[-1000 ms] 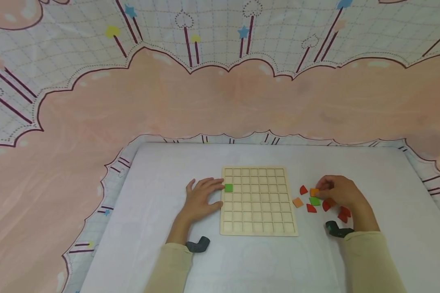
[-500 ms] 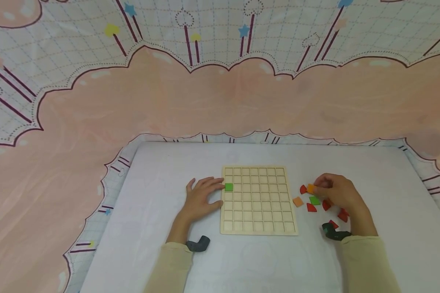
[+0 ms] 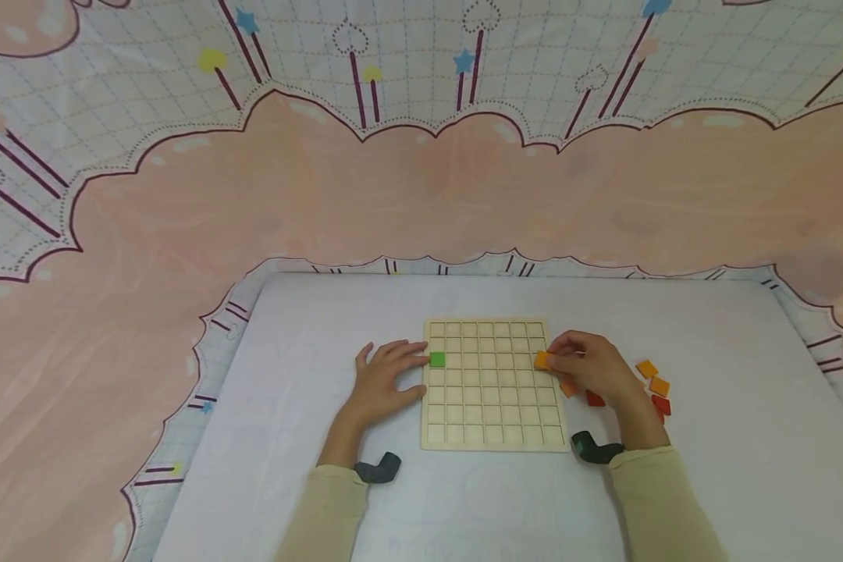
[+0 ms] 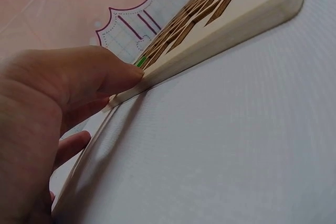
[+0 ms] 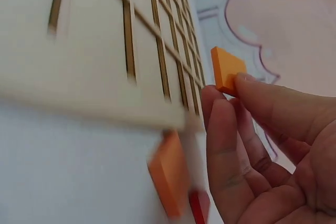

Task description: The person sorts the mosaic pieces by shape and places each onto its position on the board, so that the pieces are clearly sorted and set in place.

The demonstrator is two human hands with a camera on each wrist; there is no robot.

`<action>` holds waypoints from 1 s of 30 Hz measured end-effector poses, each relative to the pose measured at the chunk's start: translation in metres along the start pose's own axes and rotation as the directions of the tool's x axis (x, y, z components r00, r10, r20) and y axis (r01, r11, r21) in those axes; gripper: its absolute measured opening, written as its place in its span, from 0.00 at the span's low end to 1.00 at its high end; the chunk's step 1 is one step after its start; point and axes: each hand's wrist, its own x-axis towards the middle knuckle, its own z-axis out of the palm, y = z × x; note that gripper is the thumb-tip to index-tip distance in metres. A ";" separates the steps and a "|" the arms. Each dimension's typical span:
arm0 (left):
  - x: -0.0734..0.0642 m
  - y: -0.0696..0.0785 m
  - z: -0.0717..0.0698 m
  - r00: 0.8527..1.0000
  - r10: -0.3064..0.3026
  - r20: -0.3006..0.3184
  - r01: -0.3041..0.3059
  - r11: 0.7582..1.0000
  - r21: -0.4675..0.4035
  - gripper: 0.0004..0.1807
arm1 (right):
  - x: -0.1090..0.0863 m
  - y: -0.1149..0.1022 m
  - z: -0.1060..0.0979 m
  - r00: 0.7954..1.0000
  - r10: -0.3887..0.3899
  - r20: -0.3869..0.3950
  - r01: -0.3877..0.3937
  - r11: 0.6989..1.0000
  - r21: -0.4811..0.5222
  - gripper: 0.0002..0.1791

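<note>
A square wooden grid board point(image 3: 495, 406) lies on the white table, with a green square tile point(image 3: 437, 359) in a cell at its left edge. My left hand point(image 3: 386, 382) rests against the board's left side, fingers spread and fairly straight; the left wrist view shows the thumb point(image 4: 123, 77) touching the board's edge. My right hand point(image 3: 593, 367) pinches an orange square tile point(image 5: 229, 69) between thumb and fingers, over the board's right edge. Beneath that hand, another orange tile point(image 5: 170, 174) and a red piece point(image 5: 198, 205) lie beside the board.
Right of my right hand lie more orange tiles point(image 3: 647, 368) and red pieces point(image 3: 661, 405), partly hidden by the wrist. Each wrist wears a dark camera, such as the right wrist camera point(image 3: 595, 449). A patterned cloth point(image 3: 464, 195) hangs behind the table.
My right hand has picked up the orange tile from among the loose pieces and carried it left to the board's right edge. The left hand has stayed in place.
</note>
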 end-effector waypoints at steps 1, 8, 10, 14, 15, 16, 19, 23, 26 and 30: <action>0.000 0.000 0.000 1.000 0.002 0.001 -0.002 1.000 -0.002 0.27 | 0.001 -0.002 0.003 1.000 -0.006 -0.004 0.006 1.000 -0.006 0.14; 0.001 0.001 0.001 1.000 0.006 -0.009 -0.006 1.000 -0.001 0.27 | 0.011 -0.009 0.023 1.000 -0.031 0.000 0.030 0.994 0.104 0.14; 0.001 0.001 0.000 1.000 0.003 -0.011 -0.003 1.000 -0.001 0.27 | 0.014 -0.012 0.029 0.999 -0.037 0.026 0.031 0.979 0.202 0.15; 0.000 0.001 0.000 1.000 -0.001 -0.006 0.001 1.000 0.002 0.27 | 0.016 -0.020 0.040 0.998 -0.031 0.061 0.011 0.950 0.313 0.14; 0.000 0.001 0.000 1.000 0.001 -0.005 -0.001 1.000 0.004 0.27 | 0.017 -0.023 0.042 0.998 -0.028 0.059 0.008 0.952 0.306 0.14; 0.000 0.001 0.000 1.000 0.001 -0.002 -0.001 1.000 0.006 0.27 | 0.017 -0.025 0.044 0.998 -0.026 0.059 0.006 0.951 0.308 0.14; 0.001 0.002 0.000 1.000 0.003 -0.002 -0.003 1.000 0.004 0.27 | 0.019 -0.030 0.050 0.998 -0.018 0.063 -0.002 0.951 0.310 0.14; 0.002 0.002 0.000 1.000 0.008 -0.008 -0.008 1.000 -0.003 0.27 | 0.026 -0.034 0.059 0.997 -0.018 0.077 -0.010 0.937 0.349 0.14; 0.002 0.001 -0.001 1.000 0.009 -0.006 -0.009 1.000 0.000 0.27 | 0.029 -0.037 0.067 0.998 -0.009 0.069 -0.015 0.940 0.341 0.12; 0.002 0.002 -0.001 1.000 0.004 0.000 -0.004 1.000 0.002 0.27 | 0.031 -0.040 0.074 0.999 -0.002 0.048 -0.014 0.942 0.335 0.11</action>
